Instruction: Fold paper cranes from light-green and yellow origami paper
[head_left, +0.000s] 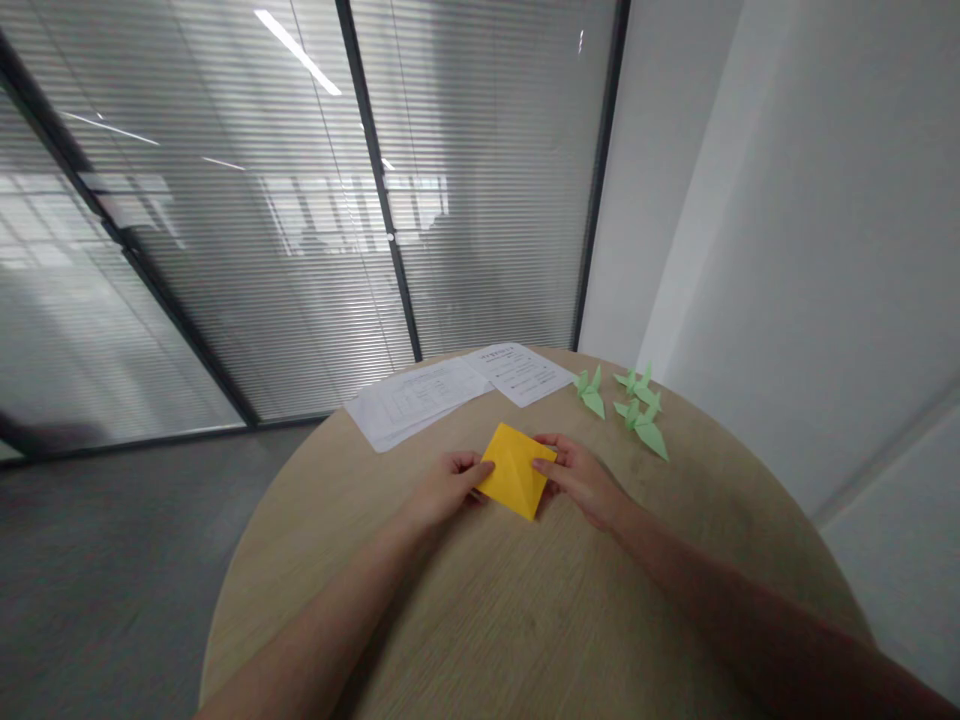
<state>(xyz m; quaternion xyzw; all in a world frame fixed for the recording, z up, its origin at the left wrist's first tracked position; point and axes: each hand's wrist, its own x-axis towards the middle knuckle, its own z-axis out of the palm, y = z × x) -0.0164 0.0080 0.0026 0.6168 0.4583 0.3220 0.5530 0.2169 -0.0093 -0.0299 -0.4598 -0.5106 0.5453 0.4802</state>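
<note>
A yellow folded sheet of origami paper (514, 468) is held between my two hands just over the table, its creased face turned up. My left hand (452, 484) pinches its left corner, thumb on top and fingers underneath. At the opposite corner my right hand (576, 477) grips the paper in the same way, the thumb pressing on the upper face. Diagonal creases meet on the square, and its lowest corner points toward me. The fingertips under the paper are hidden.
Several printed sheets (420, 400) overlap at the table's far left edge. Beyond my right hand stand three light green paper cranes (646, 428). The round wooden table (555, 610) borders a glass partition with blinds (495, 250) and a white wall (825, 250).
</note>
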